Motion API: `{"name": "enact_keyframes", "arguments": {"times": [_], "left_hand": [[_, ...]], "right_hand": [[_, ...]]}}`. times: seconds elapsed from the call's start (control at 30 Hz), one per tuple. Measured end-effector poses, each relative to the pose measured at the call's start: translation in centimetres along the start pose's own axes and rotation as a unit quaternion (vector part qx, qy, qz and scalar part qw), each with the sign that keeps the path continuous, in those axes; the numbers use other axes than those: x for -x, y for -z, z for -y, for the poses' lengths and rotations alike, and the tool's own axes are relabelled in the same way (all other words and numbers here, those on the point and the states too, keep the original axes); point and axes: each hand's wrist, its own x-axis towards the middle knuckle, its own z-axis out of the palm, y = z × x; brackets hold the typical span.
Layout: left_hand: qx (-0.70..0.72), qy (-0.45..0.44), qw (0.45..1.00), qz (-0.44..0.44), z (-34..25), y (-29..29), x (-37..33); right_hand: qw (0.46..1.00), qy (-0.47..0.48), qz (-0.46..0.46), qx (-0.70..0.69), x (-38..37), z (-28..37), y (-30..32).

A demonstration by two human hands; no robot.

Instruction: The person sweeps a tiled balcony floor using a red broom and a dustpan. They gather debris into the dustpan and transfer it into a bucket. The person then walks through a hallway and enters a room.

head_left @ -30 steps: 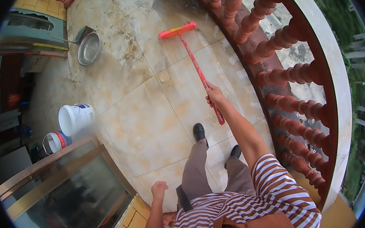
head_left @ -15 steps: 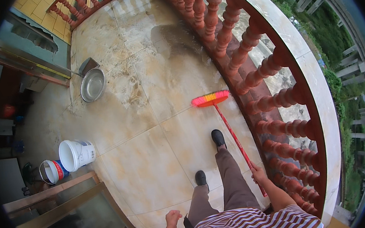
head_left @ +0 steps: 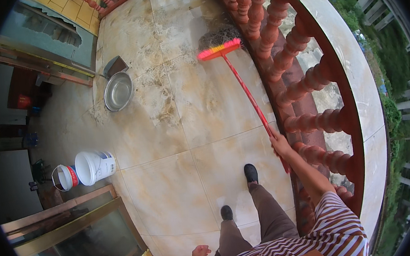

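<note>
Slantwise, broom (head_left: 248,92) in grasping right hand (head_left: 280,144), bristles (head_left: 231,44) forward-left, left hand (head_left: 201,251) loosely clenched.

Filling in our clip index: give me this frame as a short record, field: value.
right hand: gripping the red handle of a push broom near its free end
left hand: nothing held, fingers curled
broom head: pink and yellow bristles, near a dark patch
floor: stained pale tiles
left side: metal basin beside a dustpan; larger white bucket beside a smaller bucket
right side: red-brown balustrade with pale top rail
</note>
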Motion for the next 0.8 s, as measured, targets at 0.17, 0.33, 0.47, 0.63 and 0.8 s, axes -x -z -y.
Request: {"name": "enact_keyframes", "arguments": {"times": [0.17, 0.33, 0.47, 0.63, 0.8], "left_hand": [[0.076, -0.03, 0.996, 0.03, -0.7, -3.0, -1.2], [0.054, -0.012, 0.997, 0.058, -6.0, -6.3, -0.7], [0.136, -0.023, 0.962, 0.236, -14.3, -12.3, -0.3], [0.174, -0.143, 0.936, 0.272, -22.4, -14.8, -2.1], [0.023, -0.084, 0.983, 0.16, -9.0, -5.1, -0.7]], "right_hand": [[0.998, -0.056, 0.04, 0.003, 24.7, -9.6, 1.8], [0.965, -0.251, 0.067, -0.032, 21.3, -6.5, -2.1], [0.985, -0.141, 0.061, -0.079, 4.5, -4.0, -8.3], [0.973, -0.152, 0.088, -0.148, -0.1, 2.5, -19.8], [0.938, -0.169, 0.261, -0.15, 19.9, -9.9, -30.2]]}}
